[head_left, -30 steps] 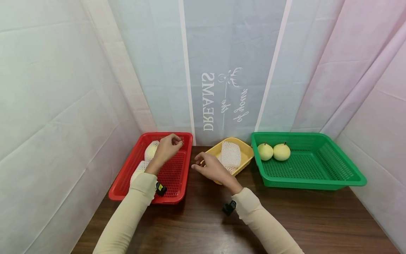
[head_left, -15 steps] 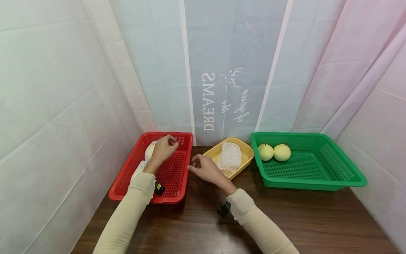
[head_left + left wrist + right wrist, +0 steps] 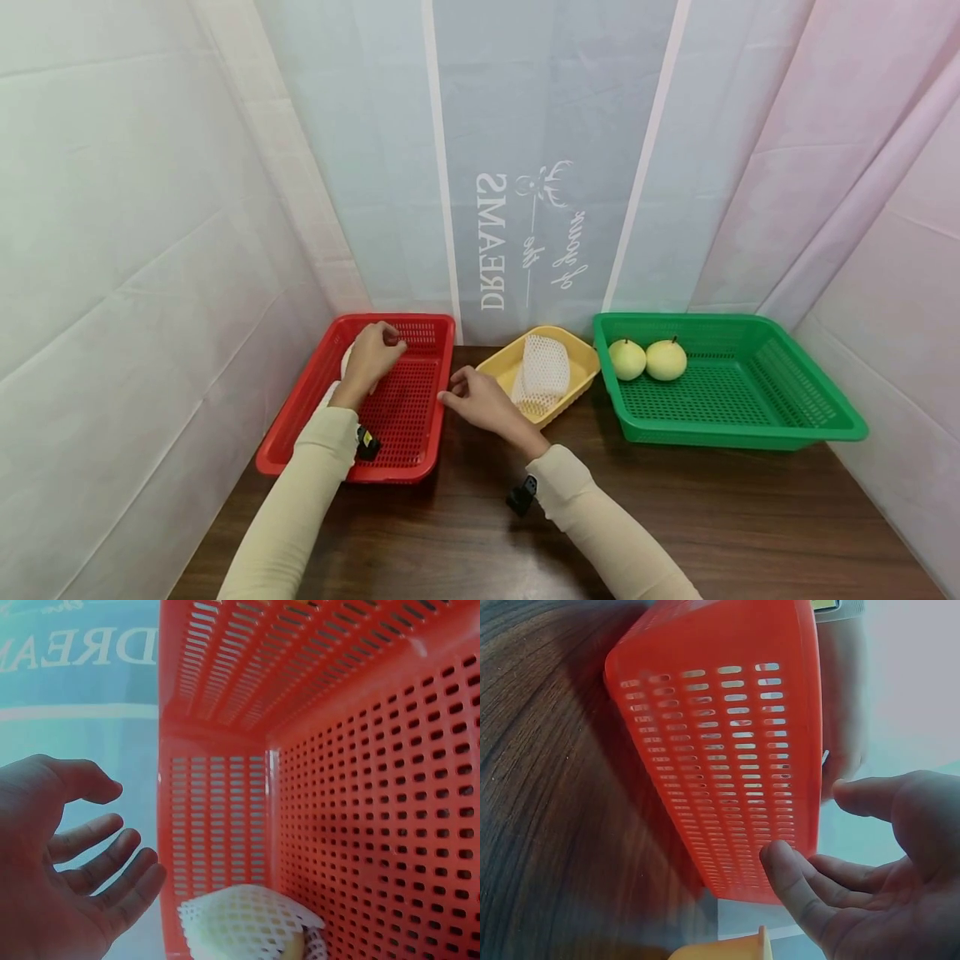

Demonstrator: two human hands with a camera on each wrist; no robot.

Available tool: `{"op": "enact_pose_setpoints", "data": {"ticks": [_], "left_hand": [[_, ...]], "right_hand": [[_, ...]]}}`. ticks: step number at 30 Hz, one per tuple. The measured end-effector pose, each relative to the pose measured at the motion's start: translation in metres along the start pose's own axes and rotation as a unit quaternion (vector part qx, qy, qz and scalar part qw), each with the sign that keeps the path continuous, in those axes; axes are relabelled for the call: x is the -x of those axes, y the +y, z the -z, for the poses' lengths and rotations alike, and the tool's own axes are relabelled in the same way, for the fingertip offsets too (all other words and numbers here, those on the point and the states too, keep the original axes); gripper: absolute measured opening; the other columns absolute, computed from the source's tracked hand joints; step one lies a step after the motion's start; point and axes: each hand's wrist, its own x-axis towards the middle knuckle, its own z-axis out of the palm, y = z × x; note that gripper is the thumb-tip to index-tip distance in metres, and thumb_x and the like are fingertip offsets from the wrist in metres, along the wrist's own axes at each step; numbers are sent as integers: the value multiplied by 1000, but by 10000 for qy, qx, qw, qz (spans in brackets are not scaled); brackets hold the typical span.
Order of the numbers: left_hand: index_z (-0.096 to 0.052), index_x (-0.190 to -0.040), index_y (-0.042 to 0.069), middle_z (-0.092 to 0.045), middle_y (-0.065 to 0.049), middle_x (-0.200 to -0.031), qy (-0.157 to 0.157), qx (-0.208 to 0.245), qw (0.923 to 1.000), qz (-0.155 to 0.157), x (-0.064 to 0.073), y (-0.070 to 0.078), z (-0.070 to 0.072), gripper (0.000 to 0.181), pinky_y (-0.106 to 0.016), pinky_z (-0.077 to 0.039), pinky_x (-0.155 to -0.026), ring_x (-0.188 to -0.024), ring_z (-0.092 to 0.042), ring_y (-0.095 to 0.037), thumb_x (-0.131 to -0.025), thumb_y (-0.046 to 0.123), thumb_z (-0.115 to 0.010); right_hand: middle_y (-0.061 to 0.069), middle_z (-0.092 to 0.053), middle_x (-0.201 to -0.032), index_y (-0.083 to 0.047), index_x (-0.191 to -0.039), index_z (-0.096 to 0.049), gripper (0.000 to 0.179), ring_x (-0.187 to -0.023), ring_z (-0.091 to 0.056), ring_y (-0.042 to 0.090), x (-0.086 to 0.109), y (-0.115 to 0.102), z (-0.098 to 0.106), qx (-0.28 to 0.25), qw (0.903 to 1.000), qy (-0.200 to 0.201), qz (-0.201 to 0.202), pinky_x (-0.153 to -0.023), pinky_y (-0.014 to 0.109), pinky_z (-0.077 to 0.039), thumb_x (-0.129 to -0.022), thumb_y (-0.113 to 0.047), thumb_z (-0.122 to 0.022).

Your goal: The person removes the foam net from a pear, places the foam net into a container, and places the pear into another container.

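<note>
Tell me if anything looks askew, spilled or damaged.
The small yellow plastic basket sits diagonally between the perforated red plastic basket and perforated green plastic basket, both set squarer. No spill or damage shows.

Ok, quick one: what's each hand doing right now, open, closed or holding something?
Left hand: open, holding nothing, over the red perforated plastic basket.
Right hand: open, holding nothing, close beside that same basket.

Bright, even light; soft shadow darkens the table (image 3: 472,467) below the right hand (image 3: 483,402). Wrist views look hazy, bluish, the wall (image 3: 915,682) beyond that hand washed out.
</note>
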Motion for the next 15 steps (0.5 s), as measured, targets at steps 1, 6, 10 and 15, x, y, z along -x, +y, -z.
{"op": "enact_pose_setpoints", "data": {"ticks": [1,6,10,15], "left_hand": [[-63,-133,-2,-65,-21,-129,11,-73,10000,18,0,-2,0,40,-55,-56,-98,-115,-66,-38,-103,24,-63],[-59,-140,-3,-59,-23,-136,-19,-162,9997,184,-2,-12,1,46,-58,-53,-101,-119,-63,-41,-103,25,-63],[-56,-142,-4,-54,-25,-140,-39,-106,9996,255,-2,-20,1,48,-60,-51,-104,-125,-57,-44,-103,23,-63],[-57,-139,-7,-52,-28,-140,-26,-132,9995,297,-3,-26,2,46,-64,-46,-107,-136,-46,-49,-102,21,-64]], "right_hand": [[11,-76,-104,2,-122,-66,41,-91,-70,19,0,0,0,-3,10000,-10,-28,-81,35,-57,-100,-32,-73],[12,-75,-104,2,-124,-65,42,-83,-68,16,-2,2,-2,-99,9998,-115,-124,-74,31,-55,-101,-32,-72],[13,-74,-102,2,-125,-63,42,-74,-66,13,-2,2,-5,-350,9988,-264,-235,-66,28,-54,-101,-31,-72],[11,-74,-99,1,-126,-62,42,-68,-66,12,-3,2,-7,-578,9969,-374,-388,-62,27,-54,-102,-32,-72]]}}
